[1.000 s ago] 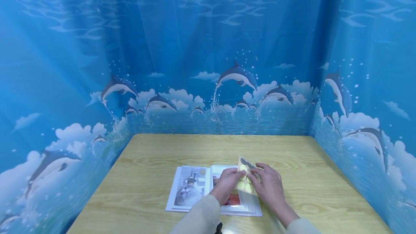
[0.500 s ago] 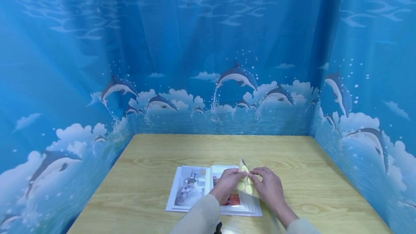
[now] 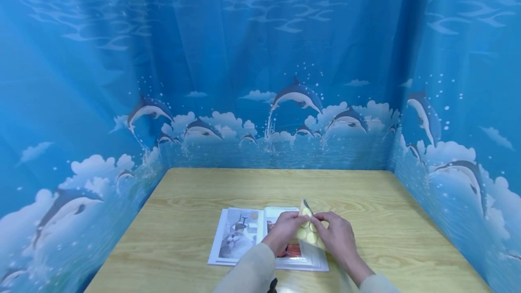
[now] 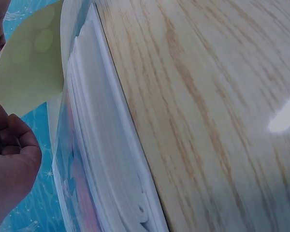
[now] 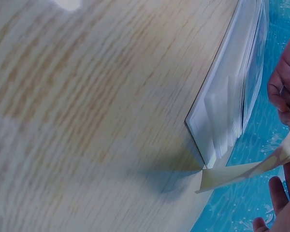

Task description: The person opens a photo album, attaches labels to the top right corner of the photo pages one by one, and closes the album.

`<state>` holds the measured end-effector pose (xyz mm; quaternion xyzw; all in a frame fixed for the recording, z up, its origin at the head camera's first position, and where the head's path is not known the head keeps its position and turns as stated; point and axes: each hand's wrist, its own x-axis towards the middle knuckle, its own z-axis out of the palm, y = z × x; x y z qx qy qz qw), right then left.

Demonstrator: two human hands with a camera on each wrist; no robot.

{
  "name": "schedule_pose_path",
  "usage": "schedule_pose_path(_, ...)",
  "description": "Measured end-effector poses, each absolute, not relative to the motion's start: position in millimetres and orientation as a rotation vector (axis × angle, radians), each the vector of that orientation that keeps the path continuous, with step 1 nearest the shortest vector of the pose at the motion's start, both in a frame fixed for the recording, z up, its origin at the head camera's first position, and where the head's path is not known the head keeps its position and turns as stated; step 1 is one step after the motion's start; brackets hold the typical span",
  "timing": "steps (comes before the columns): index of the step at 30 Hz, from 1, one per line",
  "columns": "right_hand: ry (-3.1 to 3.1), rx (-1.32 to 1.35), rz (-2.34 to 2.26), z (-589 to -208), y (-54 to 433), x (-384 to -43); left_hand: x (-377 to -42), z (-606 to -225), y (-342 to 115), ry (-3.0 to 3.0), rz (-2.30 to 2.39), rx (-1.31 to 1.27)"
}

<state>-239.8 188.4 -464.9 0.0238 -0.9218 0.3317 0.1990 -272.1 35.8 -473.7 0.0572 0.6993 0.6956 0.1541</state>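
A sheet of round yellow stickers [image 3: 311, 237] is held up over the right page of an open photo album [image 3: 260, 263]. My left hand [image 3: 282, 232] grips the sheet's left side, thumb on its front. At the sheet's upper right, the thumb and fingers of my right hand [image 3: 338, 236] pinch it near a sticker; whether a sticker has lifted is too small to tell. In the left wrist view the sheet [image 4: 34, 63] bows between both hands. In the right wrist view its lower end [image 5: 227, 176] curves down beside the album's corner.
The album lies on a wood-grain table [image 3: 183, 216]. Its left page carries a grey cat photo [image 3: 236, 243] with a round sticker [image 3: 254, 215] near the top corner. A blue dolphin-print curtain [image 3: 244, 80] surrounds the table's far and side edges.
The top of the sticker sheet has bent over, so less of its dark printed stickers shows. My right fingers have drawn in closer to the sheet. My left hand has hardly moved.
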Motion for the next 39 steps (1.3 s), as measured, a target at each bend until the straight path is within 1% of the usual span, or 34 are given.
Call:
schedule_pose_path(22, -2.508, 0.134, 0.882, -468.9, 188.1, -240.1, -270.0, -471.7, 35.0, 2.008, 1.984, 0.188)
schedule_pose_path(27, -2.548, 0.123, 0.918, -468.0, 188.0, -239.9, -271.2, -470.0, 35.6, 2.029, 1.957, 0.14)
schedule_pose_path(39, -2.553, 0.09, 0.945, -466.5, 186.7, -238.2, -270.6, -471.2, 34.3, 2.054, 1.946, 0.147)
